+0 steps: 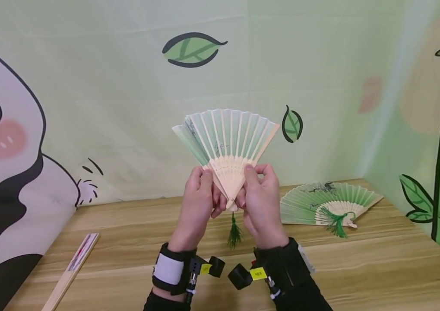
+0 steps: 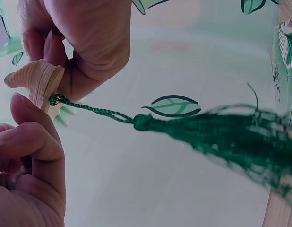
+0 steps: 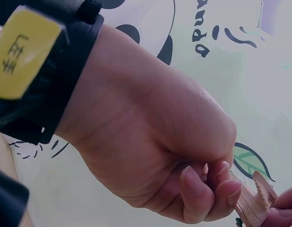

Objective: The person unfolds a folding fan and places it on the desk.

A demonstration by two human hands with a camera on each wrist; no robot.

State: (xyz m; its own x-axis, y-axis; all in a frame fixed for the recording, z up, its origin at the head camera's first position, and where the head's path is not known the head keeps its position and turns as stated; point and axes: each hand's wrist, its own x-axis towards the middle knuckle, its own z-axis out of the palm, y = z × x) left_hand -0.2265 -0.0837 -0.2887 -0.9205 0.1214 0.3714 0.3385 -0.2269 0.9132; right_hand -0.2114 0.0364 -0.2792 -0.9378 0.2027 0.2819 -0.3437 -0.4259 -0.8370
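Head view: curled hands [image 1: 195,196] [image 1: 263,201] round spread fan [image 1: 230,140]

My brown wood-grained table [image 1: 126,259] bears a spread green pale-ribbed fan [image 1: 328,197]; left of this fan, nearer me, lies a narrow pale wooden strip [image 1: 73,270].

"左手" on yellow wrist label [image 3: 27,52], cut-off "nda" lettering [image 3: 200,34] on backdrop [image 3: 259,104]

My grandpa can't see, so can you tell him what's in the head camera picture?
A person's left hand and right hand hold up an opened green fan with a dangling tassel. On the wooden table, another open fan lies at right, a slim pale item at left.
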